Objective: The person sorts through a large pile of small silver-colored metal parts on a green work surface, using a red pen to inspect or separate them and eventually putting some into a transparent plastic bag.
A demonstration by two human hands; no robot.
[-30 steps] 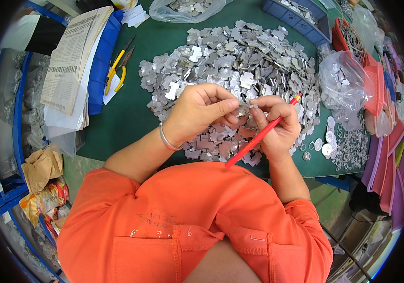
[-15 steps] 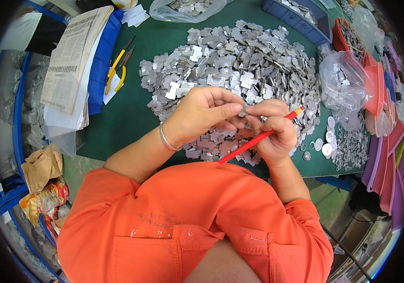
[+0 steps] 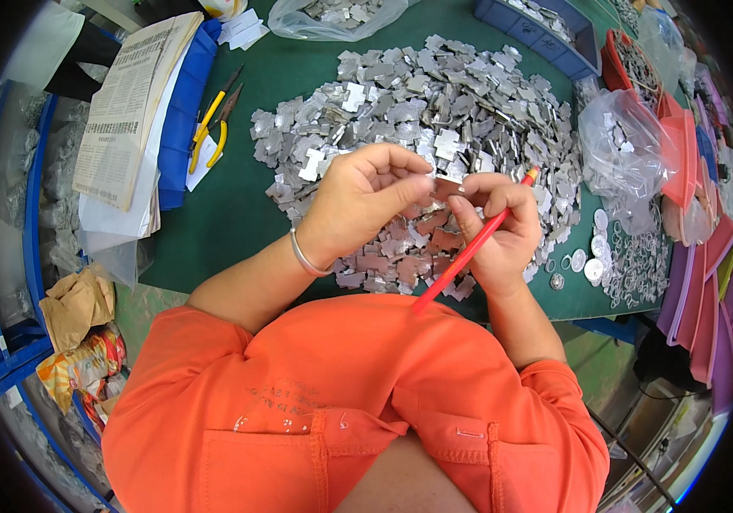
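Observation:
Thumb and fingers of my left hand (image 3: 370, 205) pinch one edge of a small flat metal piece (image 3: 447, 186). My right hand (image 3: 503, 235) grips the opposite edge with its fingertips. A red pencil (image 3: 469, 255) is also tucked in the right hand, slanting down toward my shirt, its far end yellowish. Both hands are just over the near part of a large heap of similar silvery metal pieces (image 3: 469, 94). Pieces under the hands look reddish in places.
Left of the heap lie yellow-handled pliers (image 3: 221, 141), beside a blue tray (image 3: 180, 162) with newspapers (image 3: 127, 111) on it. At right are a clear plastic bag (image 3: 623, 141), metal discs and rings (image 3: 635, 265), and red bins (image 3: 682, 158). A grey-blue bin (image 3: 537, 36) stands behind.
The metal piece has turned so its flat face shows more, and my fingertips have spread farther apart along it. The red pencil has tilted steeper with my right hand.

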